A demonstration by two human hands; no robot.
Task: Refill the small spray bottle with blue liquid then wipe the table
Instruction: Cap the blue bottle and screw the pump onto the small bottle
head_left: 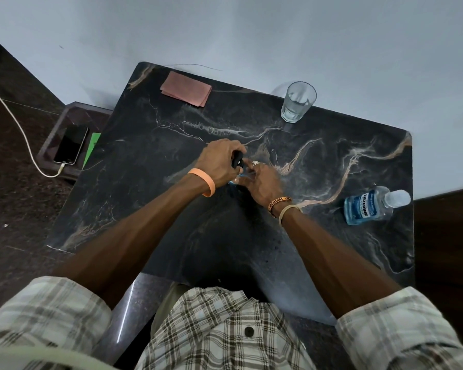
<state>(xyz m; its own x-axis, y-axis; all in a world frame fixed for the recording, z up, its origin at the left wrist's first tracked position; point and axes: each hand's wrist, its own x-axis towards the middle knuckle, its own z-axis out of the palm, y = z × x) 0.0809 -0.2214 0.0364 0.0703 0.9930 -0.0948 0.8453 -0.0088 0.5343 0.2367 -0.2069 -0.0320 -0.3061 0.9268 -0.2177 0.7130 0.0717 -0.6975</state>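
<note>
Centrally in the frame, the small spray bottle (237, 181) is largely hidden between two hands, with only a blue-tinted sliver and its black spray head (237, 159) seen above the dark marbled tabletop (171, 209). The head is gripped by the curled fingers of the left hand (217, 162). The bottle's body is held by the blurred right hand (262, 182), both forearms outstretched.

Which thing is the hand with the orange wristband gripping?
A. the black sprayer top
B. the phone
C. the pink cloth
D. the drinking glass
A: the left hand curls round the black sprayer top, just above the small bottle held by the right hand; the glass, cloth and phone lie untouched.
</note>
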